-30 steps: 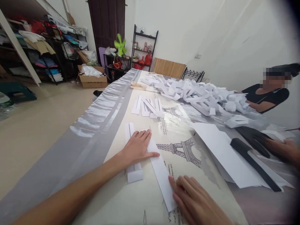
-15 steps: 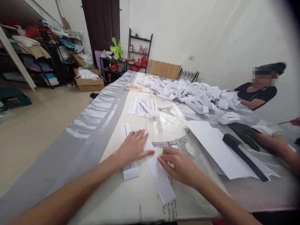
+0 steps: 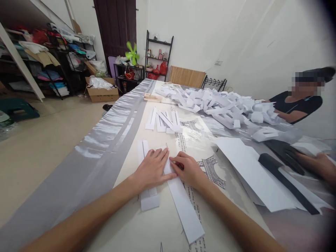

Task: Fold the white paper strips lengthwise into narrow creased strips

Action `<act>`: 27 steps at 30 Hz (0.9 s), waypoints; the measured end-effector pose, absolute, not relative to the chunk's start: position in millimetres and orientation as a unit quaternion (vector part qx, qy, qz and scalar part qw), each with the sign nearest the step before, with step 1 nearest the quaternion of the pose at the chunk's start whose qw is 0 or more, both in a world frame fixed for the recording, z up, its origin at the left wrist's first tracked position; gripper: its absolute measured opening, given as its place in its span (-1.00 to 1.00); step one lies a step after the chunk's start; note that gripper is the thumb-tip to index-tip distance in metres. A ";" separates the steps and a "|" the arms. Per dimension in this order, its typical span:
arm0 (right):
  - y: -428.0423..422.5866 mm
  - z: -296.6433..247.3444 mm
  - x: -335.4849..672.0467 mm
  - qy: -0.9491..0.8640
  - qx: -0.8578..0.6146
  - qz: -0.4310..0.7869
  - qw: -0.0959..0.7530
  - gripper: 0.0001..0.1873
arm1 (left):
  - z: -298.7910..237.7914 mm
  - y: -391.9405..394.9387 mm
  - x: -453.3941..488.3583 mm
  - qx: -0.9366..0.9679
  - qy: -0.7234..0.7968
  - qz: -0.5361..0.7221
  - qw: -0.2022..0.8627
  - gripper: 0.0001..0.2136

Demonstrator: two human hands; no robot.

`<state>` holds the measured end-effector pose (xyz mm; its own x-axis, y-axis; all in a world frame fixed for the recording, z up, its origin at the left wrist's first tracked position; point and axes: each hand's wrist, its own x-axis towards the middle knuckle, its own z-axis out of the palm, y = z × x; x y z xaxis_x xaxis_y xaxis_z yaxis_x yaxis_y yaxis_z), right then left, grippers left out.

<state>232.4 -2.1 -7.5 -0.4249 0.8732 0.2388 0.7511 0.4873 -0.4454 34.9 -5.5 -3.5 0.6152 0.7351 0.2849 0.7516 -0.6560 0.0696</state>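
A white paper strip (image 3: pixel 183 206) lies slanted on the table cover below both my hands. My left hand (image 3: pixel 154 168) presses flat over its upper part, fingers stretched out and thumb across the strip. At the strip's upper right edge, my right hand (image 3: pixel 186 168) is closed in a pinch, fingertips on the paper. Under my left palm and wrist runs a folded paper piece (image 3: pixel 150 202) with a dark line, showing above and below the hand. Farther up, several similar folded paper pieces (image 3: pixel 164 120) overlap one another.
A large heap of cut paper (image 3: pixel 223 105) covers the far right of the table. Nearer stand white sheets (image 3: pixel 252 171) with a black strip-like object (image 3: pixel 286 182) on them. At the right, a co-worker (image 3: pixel 296 105) in a dark cap sits; another person's hand (image 3: pixel 315 164) reaches in.
My right hand has moved up along the strip, closer to my left hand, and now pinches at its upper edge. My left hand stays pressed on the paper. The view has shifted slightly.
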 end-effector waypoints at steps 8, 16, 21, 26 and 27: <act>-10.0 0.1 245.1 -0.800 -0.482 0.264 0.238 -0.78 | 12.3 -10.4 17.3 -0.913 -0.373 -0.164 0.008 -0.81; -18.3 10.5 245.4 -0.843 -0.418 0.238 0.240 -0.77 | 11.0 -10.2 18.7 -0.862 -0.378 -0.246 -0.230 -0.90; -17.7 15.4 248.7 -0.833 -0.371 0.290 0.292 -0.87 | 17.0 -11.3 17.2 -0.866 -0.327 -0.260 -0.276 -0.82; -18.6 28.6 255.8 -0.834 -0.348 0.338 0.264 -0.88 | 25.7 -11.6 12.2 -0.926 -0.220 -0.250 -0.178 -0.69; -18.8 31.9 257.2 -0.835 -0.346 0.343 0.257 -0.89 | 28.5 -10.8 10.0 -0.931 -0.207 -0.247 -0.174 -0.69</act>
<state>257.2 -18.8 31.9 -0.6282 0.7542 0.1911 0.4022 0.5250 -0.7500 10.0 -10.8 28.5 0.7923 0.4711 0.3879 0.2996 -0.8540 0.4253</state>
